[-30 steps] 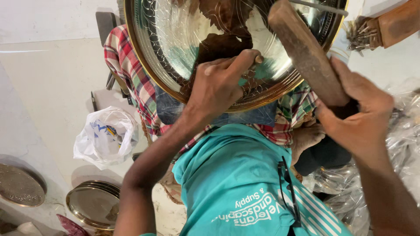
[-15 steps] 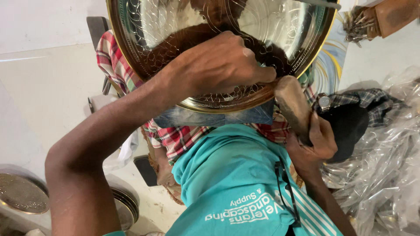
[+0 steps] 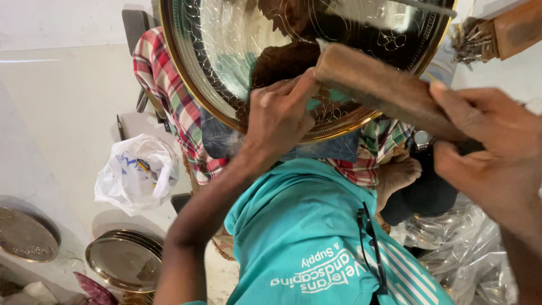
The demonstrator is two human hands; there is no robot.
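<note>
Left hand (image 3: 279, 116) nearer, grip pinched together on something too small to tell, pressed to the round engraved brass-rimmed metal tray (image 3: 226, 62) propped over the lap; right hand (image 3: 491, 147) clamped on brown wooden mallet (image 3: 378, 87), long axis slanting up-left toward that spot.

metalwork workshop | stacked brass trays (image 3: 127, 261) | punch tools (image 3: 468, 42)

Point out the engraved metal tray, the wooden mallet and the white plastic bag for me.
engraved metal tray (image 3: 237, 51), head view, on its shiny engraved face.
wooden mallet (image 3: 378, 87), head view, on the middle of the wooden block.
white plastic bag (image 3: 135, 172), head view, on its crumpled front.
</note>
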